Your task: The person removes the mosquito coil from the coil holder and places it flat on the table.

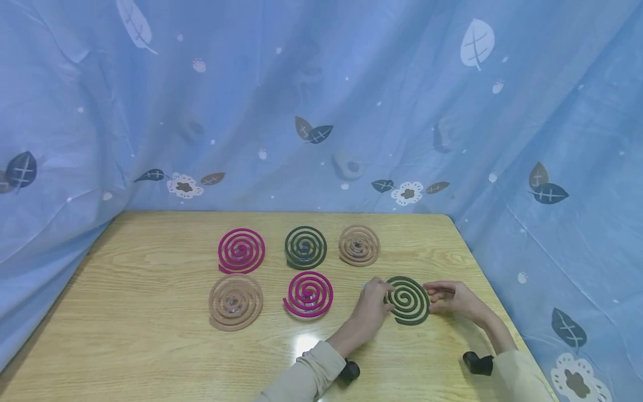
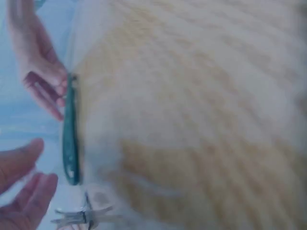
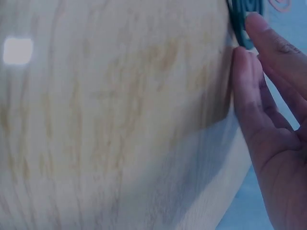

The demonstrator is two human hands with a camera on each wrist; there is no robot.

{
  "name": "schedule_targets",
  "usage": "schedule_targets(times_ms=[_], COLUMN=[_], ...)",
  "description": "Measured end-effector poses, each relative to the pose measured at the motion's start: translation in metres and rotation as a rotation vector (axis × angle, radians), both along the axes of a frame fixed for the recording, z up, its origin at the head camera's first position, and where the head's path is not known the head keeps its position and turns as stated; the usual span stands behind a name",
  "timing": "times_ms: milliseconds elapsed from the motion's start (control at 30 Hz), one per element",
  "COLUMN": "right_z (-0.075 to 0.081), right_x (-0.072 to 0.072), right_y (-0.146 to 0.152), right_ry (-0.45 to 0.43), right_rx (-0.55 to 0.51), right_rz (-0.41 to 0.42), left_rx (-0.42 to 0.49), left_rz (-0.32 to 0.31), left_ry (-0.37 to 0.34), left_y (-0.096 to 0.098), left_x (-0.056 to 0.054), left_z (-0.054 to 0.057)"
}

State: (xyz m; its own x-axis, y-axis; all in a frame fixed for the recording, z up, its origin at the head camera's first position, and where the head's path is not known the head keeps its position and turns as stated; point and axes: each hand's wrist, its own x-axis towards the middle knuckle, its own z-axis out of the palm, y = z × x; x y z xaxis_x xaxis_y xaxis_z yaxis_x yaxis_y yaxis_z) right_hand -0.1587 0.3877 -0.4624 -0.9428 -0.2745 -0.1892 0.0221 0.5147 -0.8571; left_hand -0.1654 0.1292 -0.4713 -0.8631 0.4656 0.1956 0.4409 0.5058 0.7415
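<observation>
A dark green mosquito coil (image 1: 406,301) is tilted up at the right of the table, between the two hands. The right hand (image 1: 454,298) pinches its right edge; in the right wrist view the thumb (image 3: 259,24) overlaps the coil's face. On the other side, the left hand (image 1: 373,304) has its fingers parted at the coil's left edge. The left wrist view shows the coil (image 2: 71,134) edge-on, with a gap between it and the left fingertips (image 2: 48,182). Below the coil there, a small metal stand (image 2: 84,216) shows blurred.
Behind are a magenta coil (image 1: 241,250), a green coil (image 1: 306,247) and a tan coil (image 1: 359,245). Nearer, a tan coil (image 1: 236,302) and a magenta coil (image 1: 308,295) lie left of the hands. A blue patterned curtain (image 1: 241,111) borders the wooden table (image 1: 125,335).
</observation>
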Motion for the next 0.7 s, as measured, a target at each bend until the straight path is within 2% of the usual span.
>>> schedule_targets(times_ms=[167, 267, 433, 500, 533, 700], right_z=[-0.001, -0.002, -0.001, -0.001, -0.001, -0.003], right_x=[0.012, 0.019, 0.02, 0.015, 0.012, -0.006], right_y=[0.003, 0.004, -0.003, -0.01, -0.015, -0.035], right_ry=[0.079, 0.164, 0.253, 0.261, 0.263, 0.255], right_rx=[-0.087, -0.132, -0.194, -0.228, -0.243, -0.269], right_rz=[-0.093, -0.136, -0.188, -0.182, -0.175, -0.15], left_rx=[0.303, 0.408, 0.502, 0.519, 0.52, 0.49], left_rz=[-0.167, -0.222, -0.194, -0.174, -0.166, -0.132], left_ry=[-0.108, -0.174, -0.219, -0.225, -0.224, -0.199], left_y=[-0.016, -0.027, -0.042, -0.049, -0.053, -0.068], left_x=[-0.011, -0.019, -0.034, -0.038, -0.038, -0.056], left_z=[0.004, 0.006, 0.01, 0.017, 0.023, 0.021])
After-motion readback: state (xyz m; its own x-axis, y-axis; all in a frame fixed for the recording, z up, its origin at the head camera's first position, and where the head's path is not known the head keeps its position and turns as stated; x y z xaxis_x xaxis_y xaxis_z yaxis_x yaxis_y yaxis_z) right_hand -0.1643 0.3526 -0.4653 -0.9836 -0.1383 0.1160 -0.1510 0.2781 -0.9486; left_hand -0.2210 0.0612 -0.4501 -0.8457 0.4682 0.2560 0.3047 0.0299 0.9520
